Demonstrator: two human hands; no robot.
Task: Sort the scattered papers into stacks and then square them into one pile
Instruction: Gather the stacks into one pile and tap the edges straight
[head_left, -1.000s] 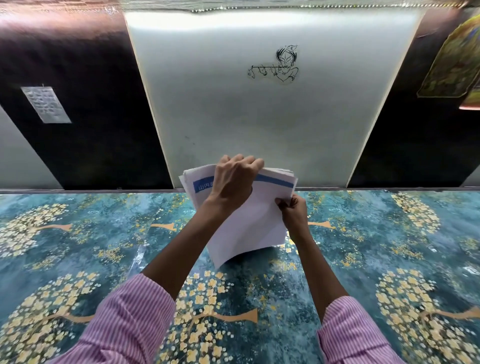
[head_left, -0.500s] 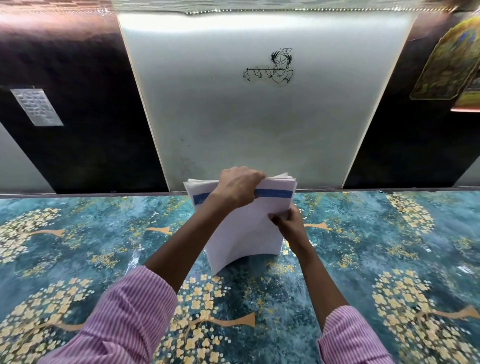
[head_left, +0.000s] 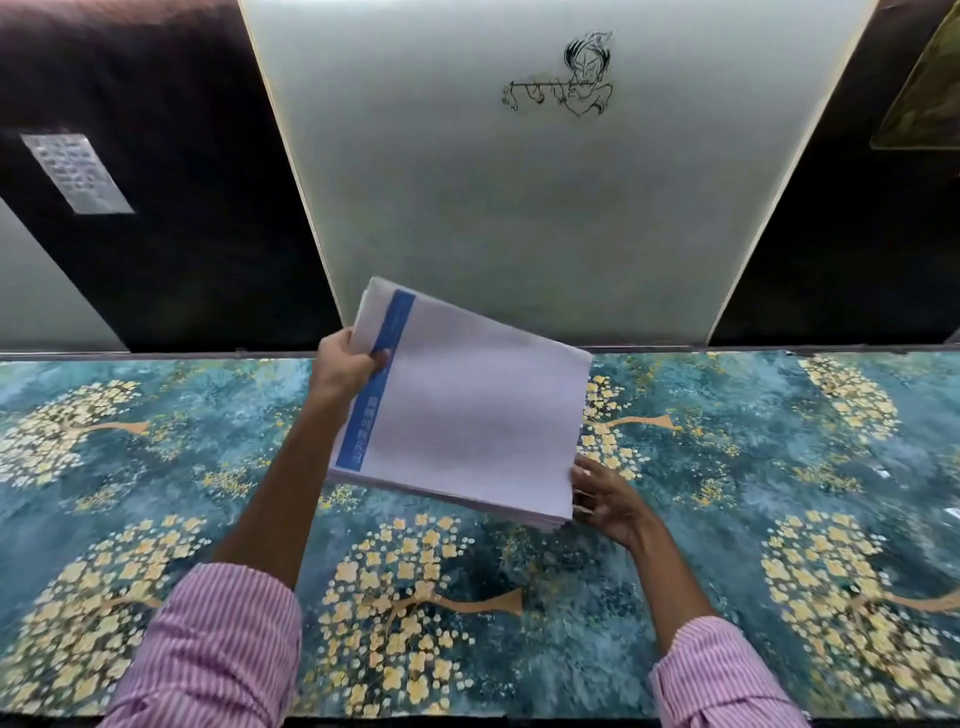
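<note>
A teal table cover printed with yellow blossom trees fills the lower half of the view, spreading out on every side of the pile of papers. Behind the pile rises a pale wall panel, with dark glossy panels to either side of it.

The pile is one thick stack of white sheets held over the middle of the cover at a tilt, its far left corner raised. A blue band runs along its left edge. Whether its near right corner touches the cover cannot be told.

Pink striped sleeves come in from below the pile. The left hand grips the pile's left edge, thumb on the blue band and fingers curled beneath. The right hand lies at the pile's near right corner, fingers loosely spread against the sheet edges; whether any reach under is hidden.

Far left of the pile, a small silver plaque hangs on the dark panel. Above the pile, a line drawing of a flute player marks the pale panel.
</note>
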